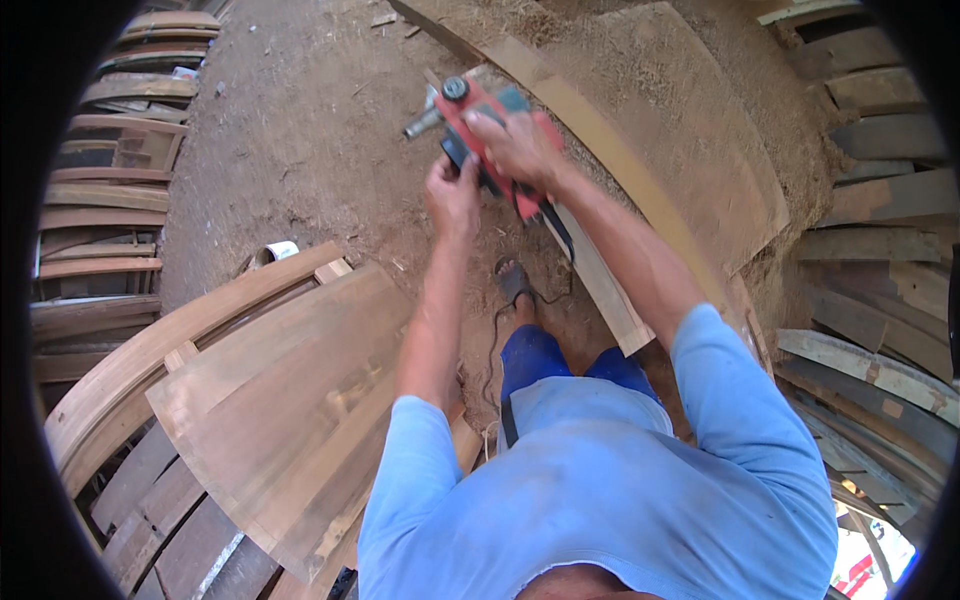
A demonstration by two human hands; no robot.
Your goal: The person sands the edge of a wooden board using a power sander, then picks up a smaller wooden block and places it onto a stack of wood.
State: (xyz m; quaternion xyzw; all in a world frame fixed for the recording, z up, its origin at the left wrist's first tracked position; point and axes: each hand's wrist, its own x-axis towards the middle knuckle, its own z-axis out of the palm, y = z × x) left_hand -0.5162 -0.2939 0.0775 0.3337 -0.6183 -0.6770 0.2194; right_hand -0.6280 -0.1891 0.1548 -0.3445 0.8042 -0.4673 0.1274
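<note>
A red and black electric hand planer (462,122) is held out in front of me, its black round knob (455,89) toward the far end and a grey metallic spout on its left. My right hand (522,150) is closed around its top handle. My left hand (456,200) grips a black part at the planer's near left side, with thumb and fingers pressed on it. A black cord trails from its near end. Just beyond and right of the planer runs a long plank (620,160) on edge; a pale board (605,285) lies alongside. The planer's underside is hidden.
At my left, a wooden panel (270,400) leans beside a curved wooden frame (150,370). Stacked boards (110,195) line the left side, and more boards (880,200) the right. A broad flat panel (670,110) lies beyond the plank. The cord passes my sandalled foot (515,282).
</note>
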